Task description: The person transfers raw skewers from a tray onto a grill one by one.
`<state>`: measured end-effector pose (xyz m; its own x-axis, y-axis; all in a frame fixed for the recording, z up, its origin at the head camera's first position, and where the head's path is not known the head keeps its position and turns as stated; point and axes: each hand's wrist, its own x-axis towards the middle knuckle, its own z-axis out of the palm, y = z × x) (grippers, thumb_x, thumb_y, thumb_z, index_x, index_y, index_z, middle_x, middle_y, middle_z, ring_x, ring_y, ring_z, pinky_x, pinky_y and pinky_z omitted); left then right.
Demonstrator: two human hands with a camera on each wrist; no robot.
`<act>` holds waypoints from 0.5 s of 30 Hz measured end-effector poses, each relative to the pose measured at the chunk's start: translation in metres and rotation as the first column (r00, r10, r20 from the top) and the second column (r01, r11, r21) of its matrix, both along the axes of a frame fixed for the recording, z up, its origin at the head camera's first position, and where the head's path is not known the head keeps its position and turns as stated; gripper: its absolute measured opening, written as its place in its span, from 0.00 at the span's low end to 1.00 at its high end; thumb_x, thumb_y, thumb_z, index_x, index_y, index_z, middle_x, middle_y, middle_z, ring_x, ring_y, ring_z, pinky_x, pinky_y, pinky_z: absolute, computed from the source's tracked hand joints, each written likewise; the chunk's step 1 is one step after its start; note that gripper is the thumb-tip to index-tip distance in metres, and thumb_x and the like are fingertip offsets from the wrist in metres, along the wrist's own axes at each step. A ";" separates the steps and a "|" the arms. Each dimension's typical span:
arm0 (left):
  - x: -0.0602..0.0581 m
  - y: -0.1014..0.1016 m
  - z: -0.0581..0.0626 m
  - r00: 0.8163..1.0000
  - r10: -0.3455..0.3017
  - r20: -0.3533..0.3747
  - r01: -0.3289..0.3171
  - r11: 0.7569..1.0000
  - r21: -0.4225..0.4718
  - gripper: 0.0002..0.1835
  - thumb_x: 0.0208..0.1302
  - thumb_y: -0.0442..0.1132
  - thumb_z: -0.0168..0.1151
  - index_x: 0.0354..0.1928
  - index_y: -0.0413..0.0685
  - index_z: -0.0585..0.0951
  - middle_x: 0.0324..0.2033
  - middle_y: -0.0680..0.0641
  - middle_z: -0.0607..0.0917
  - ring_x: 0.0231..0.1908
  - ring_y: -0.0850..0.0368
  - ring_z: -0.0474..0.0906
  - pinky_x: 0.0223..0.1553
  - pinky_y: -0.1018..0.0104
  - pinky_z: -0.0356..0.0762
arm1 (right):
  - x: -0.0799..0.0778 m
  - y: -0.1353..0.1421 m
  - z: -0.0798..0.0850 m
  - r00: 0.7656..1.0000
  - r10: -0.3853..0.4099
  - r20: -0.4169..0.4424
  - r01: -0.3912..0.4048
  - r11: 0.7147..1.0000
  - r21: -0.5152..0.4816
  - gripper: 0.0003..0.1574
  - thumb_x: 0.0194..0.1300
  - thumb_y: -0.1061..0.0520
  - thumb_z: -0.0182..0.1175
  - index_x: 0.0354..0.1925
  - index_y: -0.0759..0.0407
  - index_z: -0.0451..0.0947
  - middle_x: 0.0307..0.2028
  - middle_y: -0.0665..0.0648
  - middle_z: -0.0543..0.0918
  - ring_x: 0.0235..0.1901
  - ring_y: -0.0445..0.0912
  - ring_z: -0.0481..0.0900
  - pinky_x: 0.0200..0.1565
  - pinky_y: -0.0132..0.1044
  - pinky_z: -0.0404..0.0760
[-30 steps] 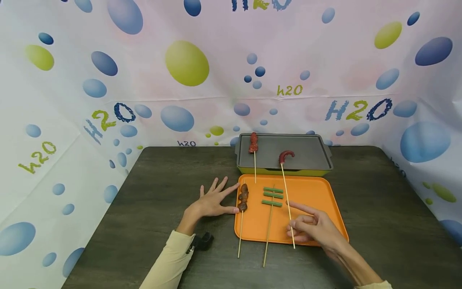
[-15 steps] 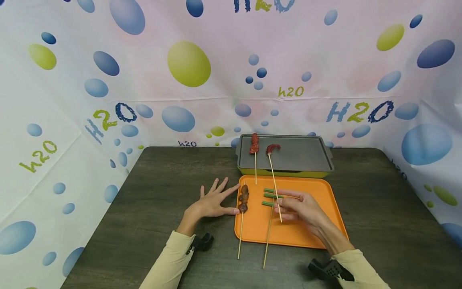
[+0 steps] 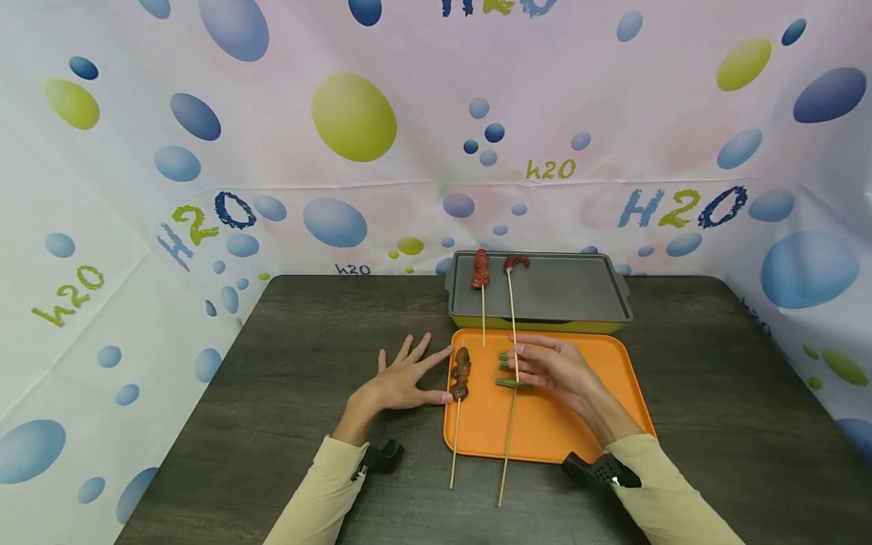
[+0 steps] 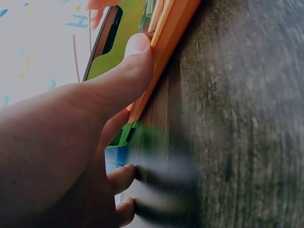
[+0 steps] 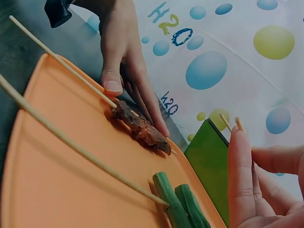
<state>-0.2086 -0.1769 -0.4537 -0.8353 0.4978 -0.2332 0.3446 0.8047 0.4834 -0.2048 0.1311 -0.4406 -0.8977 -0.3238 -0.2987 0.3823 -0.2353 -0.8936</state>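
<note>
My right hand [image 3: 562, 371] pinches the lower part of a thin skewer [image 3: 513, 310] between thumb and fingers. A curled dark-red piece [image 3: 516, 262] at its top overlaps the grey griddle [image 3: 565, 288]. In the right wrist view, stick ends show at the fingertips. My left hand [image 3: 398, 382] lies with fingers spread, thumb and index fingertip at the left rim of the orange tray [image 3: 586, 424]. Beside it on the tray is a brown meat skewer [image 5: 140, 127]. Under my right hand lies a skewer of green pieces [image 3: 514, 384], partly hidden by the fingers.
A skewer of red chunks [image 3: 481, 271] rests on the griddle's left part, its stick reaching over the tray. The griddle stands right behind the tray, on a green base. The dark wooden table [image 3: 327, 318] ends at a bubble-printed backdrop [image 3: 409, 121].
My right hand has moved left and forward with the held skewer, bringing the curled piece over the griddle near the red chunk skewer. The left hand has stayed in place.
</note>
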 end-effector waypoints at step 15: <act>-0.001 0.000 -0.003 1.000 -0.003 -0.005 0.003 1.000 -0.007 0.46 0.68 0.65 0.63 0.82 0.68 0.54 0.82 0.42 0.42 0.79 0.36 0.31 0.67 0.21 0.27 | -0.008 0.003 -0.005 1.000 0.029 -0.003 -0.029 0.999 0.033 0.36 0.77 0.61 0.59 0.75 0.72 0.61 0.49 0.62 0.88 0.49 0.52 0.88 0.48 0.41 0.86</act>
